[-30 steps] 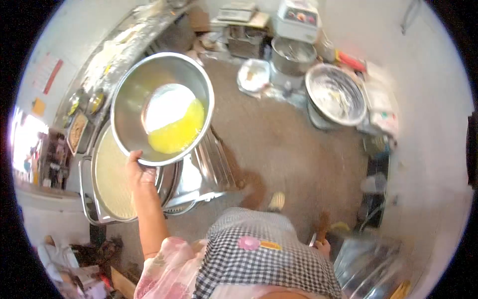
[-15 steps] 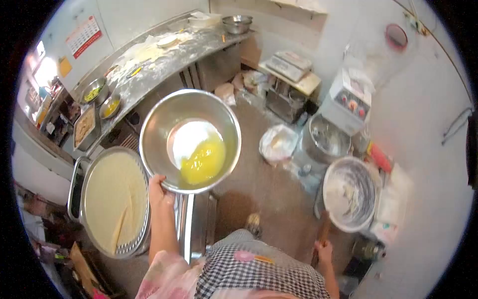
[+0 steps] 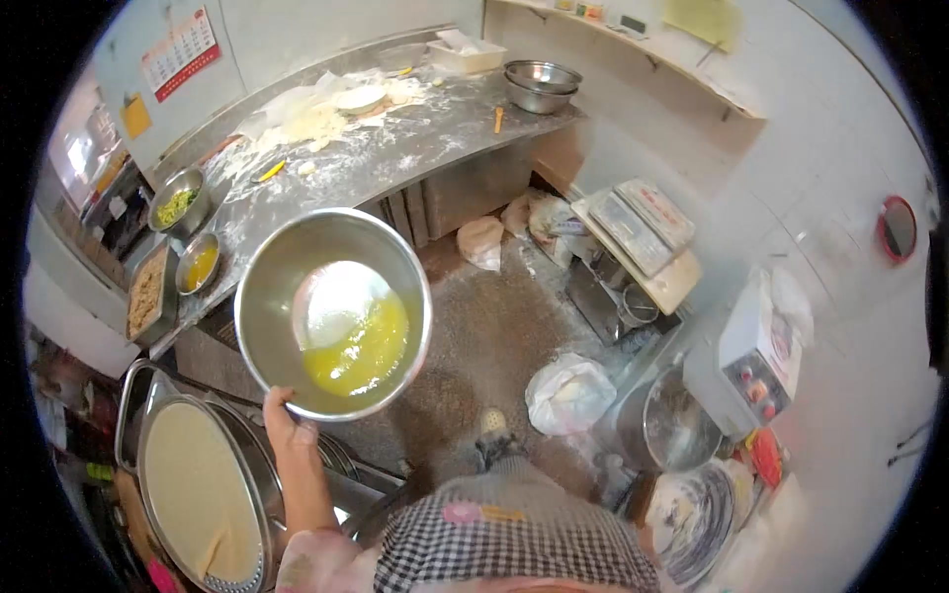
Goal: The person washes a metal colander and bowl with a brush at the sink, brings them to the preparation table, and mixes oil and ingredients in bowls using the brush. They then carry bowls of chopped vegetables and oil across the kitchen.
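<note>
One wide view from my own head, facing forward and down, my apron nearest at the bottom edge, my left hand close too — the table farther off, its right corner ahead of me.

I see checked black-and-white apron, pink-and-orange motif on it, pale pink sleeve left of apron, cream shoe beyond apron.

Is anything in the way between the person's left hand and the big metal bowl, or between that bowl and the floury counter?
Nothing separates the left hand from the big metal bowl: it grips the rim. Nothing visible blocks the way to the counter either, though the bowl hides what is behind it.
</note>
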Demonstrator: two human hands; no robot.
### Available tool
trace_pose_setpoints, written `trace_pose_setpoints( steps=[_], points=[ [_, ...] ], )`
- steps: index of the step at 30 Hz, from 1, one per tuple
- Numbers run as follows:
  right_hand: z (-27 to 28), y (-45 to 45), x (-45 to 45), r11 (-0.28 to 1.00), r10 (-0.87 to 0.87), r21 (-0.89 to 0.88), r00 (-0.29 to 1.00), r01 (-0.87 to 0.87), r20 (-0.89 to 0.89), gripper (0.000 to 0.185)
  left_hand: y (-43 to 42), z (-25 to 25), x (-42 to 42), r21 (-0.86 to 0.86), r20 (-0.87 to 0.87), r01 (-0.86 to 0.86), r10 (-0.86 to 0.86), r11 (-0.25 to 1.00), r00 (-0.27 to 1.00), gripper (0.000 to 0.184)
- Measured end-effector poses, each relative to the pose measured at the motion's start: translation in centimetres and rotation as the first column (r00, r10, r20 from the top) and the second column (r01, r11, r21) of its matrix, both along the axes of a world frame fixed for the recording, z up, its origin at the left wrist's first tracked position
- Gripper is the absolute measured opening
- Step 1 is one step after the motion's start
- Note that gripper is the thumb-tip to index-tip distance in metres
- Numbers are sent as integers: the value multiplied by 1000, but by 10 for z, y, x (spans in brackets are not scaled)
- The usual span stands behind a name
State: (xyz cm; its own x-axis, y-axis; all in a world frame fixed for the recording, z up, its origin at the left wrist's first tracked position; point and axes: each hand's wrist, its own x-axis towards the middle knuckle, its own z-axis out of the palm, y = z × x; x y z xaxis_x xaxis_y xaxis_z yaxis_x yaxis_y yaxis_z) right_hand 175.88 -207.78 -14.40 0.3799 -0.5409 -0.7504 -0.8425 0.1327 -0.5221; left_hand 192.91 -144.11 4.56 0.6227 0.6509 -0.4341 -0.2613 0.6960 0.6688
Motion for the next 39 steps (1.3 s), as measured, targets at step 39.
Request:
trace_pose_setpoints(
  steps=[39],
  points=[
    [163, 132, 1292, 727, 128, 406, 691, -553, 712, 21, -58, 74, 634, 9, -39, -445, 445, 895, 894, 45]
  ],
)
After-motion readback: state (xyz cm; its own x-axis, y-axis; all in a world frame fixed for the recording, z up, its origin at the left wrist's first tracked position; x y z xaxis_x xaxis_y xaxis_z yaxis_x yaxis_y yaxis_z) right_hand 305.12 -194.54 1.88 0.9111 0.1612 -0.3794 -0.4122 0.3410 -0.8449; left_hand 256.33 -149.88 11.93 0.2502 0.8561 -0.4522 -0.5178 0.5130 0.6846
